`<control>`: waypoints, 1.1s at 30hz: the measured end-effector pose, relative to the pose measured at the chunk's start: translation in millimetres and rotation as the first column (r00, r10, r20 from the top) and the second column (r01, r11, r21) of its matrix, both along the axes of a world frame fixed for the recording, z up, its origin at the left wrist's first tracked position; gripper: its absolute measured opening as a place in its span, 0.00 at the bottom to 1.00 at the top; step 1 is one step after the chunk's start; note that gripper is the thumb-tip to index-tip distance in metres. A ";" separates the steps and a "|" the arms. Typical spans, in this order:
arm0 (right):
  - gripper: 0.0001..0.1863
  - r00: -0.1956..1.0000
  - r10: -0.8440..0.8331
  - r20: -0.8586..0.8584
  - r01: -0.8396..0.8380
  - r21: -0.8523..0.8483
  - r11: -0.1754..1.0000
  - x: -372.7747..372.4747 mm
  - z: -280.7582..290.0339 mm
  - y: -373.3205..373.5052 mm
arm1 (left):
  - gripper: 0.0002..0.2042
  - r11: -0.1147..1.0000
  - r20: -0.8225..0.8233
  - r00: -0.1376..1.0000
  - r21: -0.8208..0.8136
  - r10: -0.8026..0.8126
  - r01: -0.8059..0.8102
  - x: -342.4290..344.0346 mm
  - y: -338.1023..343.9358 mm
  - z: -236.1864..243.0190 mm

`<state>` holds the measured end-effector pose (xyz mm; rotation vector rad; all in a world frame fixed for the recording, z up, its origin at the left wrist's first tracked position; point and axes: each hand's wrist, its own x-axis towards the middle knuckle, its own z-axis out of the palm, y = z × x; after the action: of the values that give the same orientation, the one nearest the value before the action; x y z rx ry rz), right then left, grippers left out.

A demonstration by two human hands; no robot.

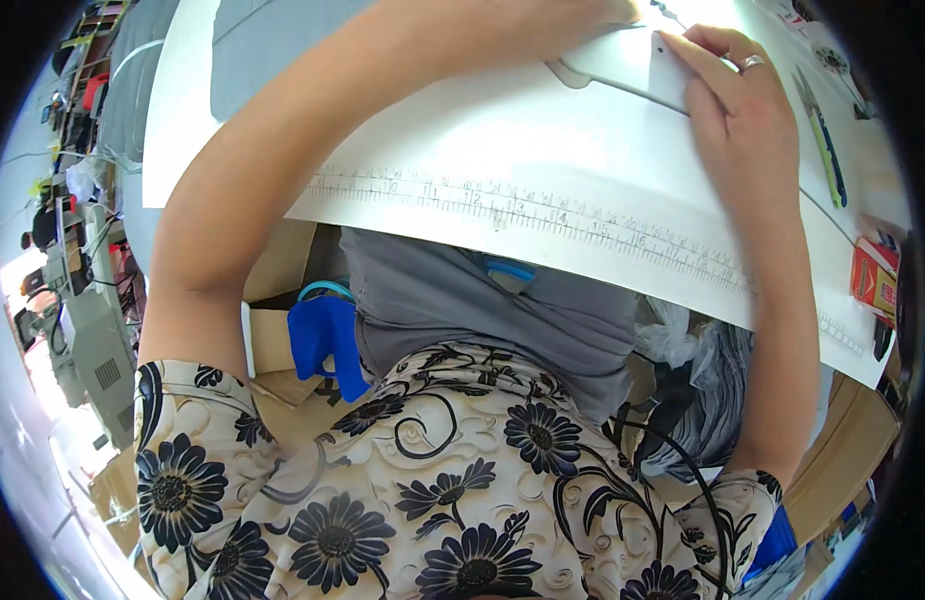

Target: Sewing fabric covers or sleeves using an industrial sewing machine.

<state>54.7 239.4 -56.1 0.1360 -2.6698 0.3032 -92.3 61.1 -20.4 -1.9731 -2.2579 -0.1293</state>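
My left hand (pixel 592 22) reaches across the white table to the far right, partly cut off by the top edge. Its fingers look curled; what they hold is hidden by glare and the frame edge. Close beside its fingertips lies a small dark metallic thing (pixel 666 11), too blurred to name. My right hand (pixel 739 90), with a ring on one finger, presses thumb and fingers onto a pale flat piece with a small hole (pixel 664 72). Under both hands lies a thin light panel (pixel 617 72), dark along its edge, with a rounded tab at its left end.
A printed ruler scale (pixel 497 207) runs along the near edge of the white table (pixel 432 140). Grey panels (pixel 272 60) lie at the far left. Slim pointed snips (pixel 822 140) and a red box (pixel 872 275) sit on the right. Cardboard boxes and plastic-wrapped dark material (pixel 697 400) stand below.
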 end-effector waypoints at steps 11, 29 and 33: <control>0.18 1.000 0.024 0.005 -0.025 0.087 0.996 -0.9 10.6 -6.2 | 0.12 0.899 0.033 0.930 0.270 -0.365 0.343 -44.0 -5.8 -24.6; 0.13 0.379 0.534 -0.756 0.018 -0.571 -0.821 82.6 87.4 -132.4 | 0.12 0.947 0.201 0.971 0.267 0.127 -0.179 29.1 8.0 -22.8; 0.16 0.232 0.529 -0.816 0.021 -0.540 -0.842 78.6 86.8 -136.8 | 0.14 0.935 0.207 0.958 0.253 0.199 -0.248 33.5 10.5 -30.0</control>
<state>133.3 102.6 30.7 1.3801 -0.4759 3.1312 -58.8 71.7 -50.4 -1.6073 -2.3976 -0.5843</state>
